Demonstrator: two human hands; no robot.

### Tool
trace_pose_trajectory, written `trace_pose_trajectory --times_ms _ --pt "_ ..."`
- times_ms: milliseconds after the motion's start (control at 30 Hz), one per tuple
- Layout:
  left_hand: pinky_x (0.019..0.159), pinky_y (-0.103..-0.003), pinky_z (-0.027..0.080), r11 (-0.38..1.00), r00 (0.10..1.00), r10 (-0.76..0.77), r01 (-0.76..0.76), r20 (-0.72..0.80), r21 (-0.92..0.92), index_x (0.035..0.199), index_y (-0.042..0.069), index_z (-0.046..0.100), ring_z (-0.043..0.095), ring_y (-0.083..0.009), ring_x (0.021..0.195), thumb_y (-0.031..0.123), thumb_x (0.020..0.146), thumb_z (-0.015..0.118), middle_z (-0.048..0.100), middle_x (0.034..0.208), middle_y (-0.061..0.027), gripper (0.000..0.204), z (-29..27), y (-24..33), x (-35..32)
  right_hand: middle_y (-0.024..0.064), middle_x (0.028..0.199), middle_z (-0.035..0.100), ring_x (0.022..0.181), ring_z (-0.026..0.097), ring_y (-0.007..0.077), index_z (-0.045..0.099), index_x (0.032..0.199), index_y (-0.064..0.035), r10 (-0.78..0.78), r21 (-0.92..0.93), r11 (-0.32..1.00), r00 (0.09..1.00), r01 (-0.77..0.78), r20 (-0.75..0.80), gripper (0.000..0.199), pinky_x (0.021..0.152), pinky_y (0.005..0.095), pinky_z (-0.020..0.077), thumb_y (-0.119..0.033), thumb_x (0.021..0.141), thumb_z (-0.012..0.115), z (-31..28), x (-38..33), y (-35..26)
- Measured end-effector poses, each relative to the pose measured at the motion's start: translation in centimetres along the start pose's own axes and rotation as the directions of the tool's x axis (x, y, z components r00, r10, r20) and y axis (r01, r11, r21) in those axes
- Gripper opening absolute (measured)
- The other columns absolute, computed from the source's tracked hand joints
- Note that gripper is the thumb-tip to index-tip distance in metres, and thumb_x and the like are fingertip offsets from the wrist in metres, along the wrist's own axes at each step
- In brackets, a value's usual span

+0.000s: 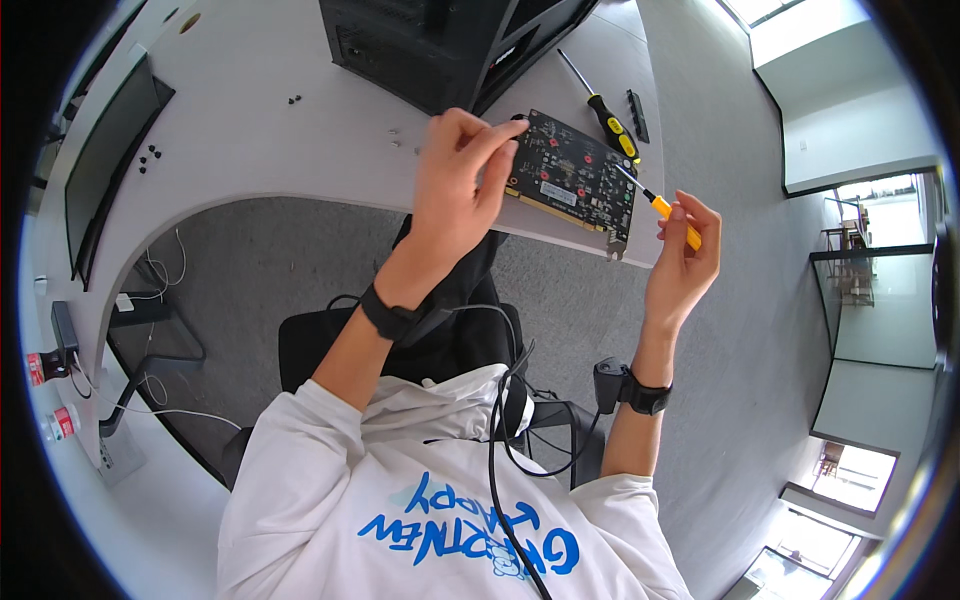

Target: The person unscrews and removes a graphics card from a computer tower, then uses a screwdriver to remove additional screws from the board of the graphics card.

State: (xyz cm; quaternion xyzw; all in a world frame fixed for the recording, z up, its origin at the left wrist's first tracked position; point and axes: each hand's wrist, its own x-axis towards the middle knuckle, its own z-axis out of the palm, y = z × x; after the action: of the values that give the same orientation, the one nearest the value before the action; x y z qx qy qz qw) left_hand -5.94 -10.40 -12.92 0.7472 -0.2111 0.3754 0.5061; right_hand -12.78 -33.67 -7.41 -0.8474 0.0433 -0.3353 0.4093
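Observation:
A black circuit card (575, 172) with a metal bracket at its right end lies flat near the desk's front edge. My left hand (455, 185) pinches the card's left end between thumb and fingers. My right hand (685, 255) grips a small yellow-handled screwdriver (668, 211), its thin shaft pointing up-left with the tip at the card's right side. Both wrists wear black bands.
A black computer case (450, 45) stands behind the card. A larger yellow-and-black screwdriver (605, 110) and a small black strip (637, 115) lie to its right. Small screws (150, 157) dot the white desk (270, 130). A dark monitor (110, 150) sits at left. A black chair (320, 340) is below.

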Motion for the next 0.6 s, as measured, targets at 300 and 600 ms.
trace_pose_trajectory --times_ms 300,600 --pt "0.073 -0.029 0.055 0.927 0.935 -0.352 0.353 -0.030 0.127 0.119 0.011 0.073 0.069 -0.0165 0.087 0.005 0.099 0.063 0.071 0.102 -0.0084 0.023 -6.9 -3.0 0.7 0.0043 0.099 0.070 0.081 0.065 0.0101 0.069 0.111 -0.0026 0.121 0.153 0.983 0.987 -0.105 -0.105 0.014 0.074 0.0258 0.0535 -0.012 0.105 0.061 -0.6 -0.6 2.4" --pt "0.077 -0.029 0.055 0.860 0.898 -0.437 0.432 -0.046 0.271 0.106 0.005 0.069 0.070 -0.0178 0.081 0.003 0.094 0.069 0.075 0.096 -0.0080 0.012 -9.7 -5.5 0.7 0.0051 0.104 0.068 0.087 0.066 0.0111 0.068 0.109 -0.0016 0.153 0.116 0.984 0.979 -0.138 -0.136 0.010 0.078 0.0255 0.0544 -0.005 0.101 0.063 -1.2 -0.4 3.3"
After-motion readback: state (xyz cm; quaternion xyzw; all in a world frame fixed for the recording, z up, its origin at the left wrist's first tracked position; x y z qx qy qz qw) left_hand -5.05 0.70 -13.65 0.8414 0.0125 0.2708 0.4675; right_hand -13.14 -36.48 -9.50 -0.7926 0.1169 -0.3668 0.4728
